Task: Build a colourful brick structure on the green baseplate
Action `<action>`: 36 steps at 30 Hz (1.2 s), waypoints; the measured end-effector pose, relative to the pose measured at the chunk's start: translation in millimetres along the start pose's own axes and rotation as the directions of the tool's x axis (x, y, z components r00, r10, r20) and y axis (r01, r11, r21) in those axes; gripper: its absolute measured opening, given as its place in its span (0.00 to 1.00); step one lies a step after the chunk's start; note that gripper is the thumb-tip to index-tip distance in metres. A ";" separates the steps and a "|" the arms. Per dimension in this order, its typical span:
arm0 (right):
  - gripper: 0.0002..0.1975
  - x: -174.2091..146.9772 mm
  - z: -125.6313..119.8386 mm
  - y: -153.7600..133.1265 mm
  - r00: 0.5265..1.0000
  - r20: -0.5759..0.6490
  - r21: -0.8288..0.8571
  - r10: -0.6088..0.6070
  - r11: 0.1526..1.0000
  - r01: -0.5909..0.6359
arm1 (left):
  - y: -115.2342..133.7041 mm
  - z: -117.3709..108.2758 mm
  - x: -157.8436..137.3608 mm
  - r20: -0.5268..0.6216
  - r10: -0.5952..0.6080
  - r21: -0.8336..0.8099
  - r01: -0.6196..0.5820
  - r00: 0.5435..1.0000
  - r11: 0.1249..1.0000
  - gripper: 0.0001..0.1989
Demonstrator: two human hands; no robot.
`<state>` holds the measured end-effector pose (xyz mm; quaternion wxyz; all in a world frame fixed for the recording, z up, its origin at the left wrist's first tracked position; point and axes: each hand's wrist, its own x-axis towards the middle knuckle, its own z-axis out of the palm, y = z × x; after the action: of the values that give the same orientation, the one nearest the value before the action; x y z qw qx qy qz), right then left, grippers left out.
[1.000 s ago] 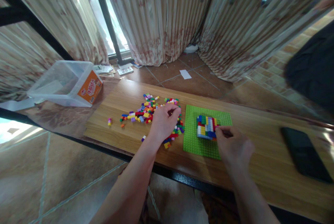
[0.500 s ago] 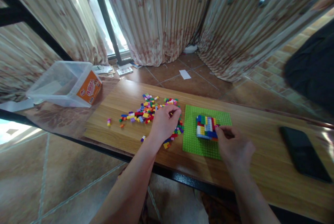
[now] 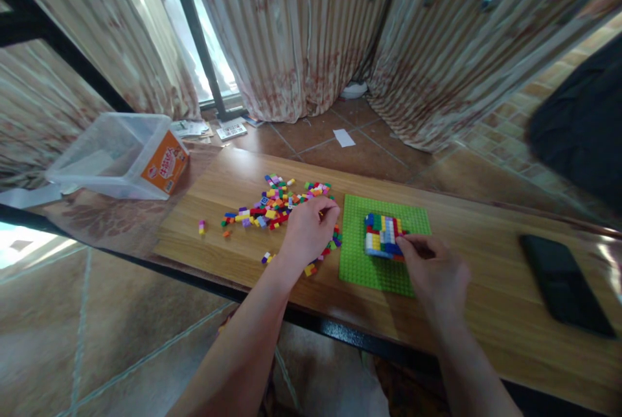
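A low block of stacked toy bricks (image 3: 381, 236) in several colours stands on a green studded baseplate (image 3: 357, 271). My right hand (image 3: 435, 271) is at its right side, thumb and fingers closed and the thumb tip touching the bricks there. Whatever lies under those fingertips is mostly covered. Over the right end of a loose pile of toy bricks (image 3: 272, 213) hangs my left hand (image 3: 311, 226), its thumb and forefinger pinched together. Anything inside that pinch is too small to make out.
The wooden table (image 3: 194, 210) bears a dark phone (image 3: 566, 284) at the right and a pink and yellow brick pair (image 3: 201, 227) at the left. Beyond its left end is a clear plastic box (image 3: 116, 158) with an orange label. Curtains (image 3: 311, 48) hang behind.
My right hand has shifted slightly left, its thumb now over the spot where a pink brick showed at the fingertips. My left hand has hardly moved.
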<state>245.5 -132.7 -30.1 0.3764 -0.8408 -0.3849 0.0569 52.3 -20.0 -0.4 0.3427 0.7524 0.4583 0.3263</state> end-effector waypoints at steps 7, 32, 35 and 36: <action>0.17 11.0 3.2 15.3 0.991 -0.007 0.134 0.134 0.982 -0.132 | -1.2 1.1 0.5 0.008 0.022 0.016 -0.022 1.000 1.000 0.11; 0.15 16.4 12.3 23.6 0.978 0.094 0.289 0.186 0.935 -0.205 | -5.1 -5.3 1.3 -0.009 0.008 0.079 -0.007 1.000 0.997 0.11; 0.13 8.9 7.6 9.3 0.996 -0.044 0.104 0.076 0.992 -0.071 | -11.0 -13.6 5.2 -0.081 -0.003 0.062 0.009 0.997 0.998 0.11; 0.12 4.7 6.5 1.7 0.995 -0.093 0.065 -0.020 0.998 0.026 | -13.0 -16.5 6.5 -0.111 -0.016 0.057 0.022 0.994 0.998 0.11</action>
<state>247.3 -126.3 -34.9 0.4220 -0.8251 -0.3747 0.0264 35.3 -5.9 -0.7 0.2980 0.7383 0.4929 0.3509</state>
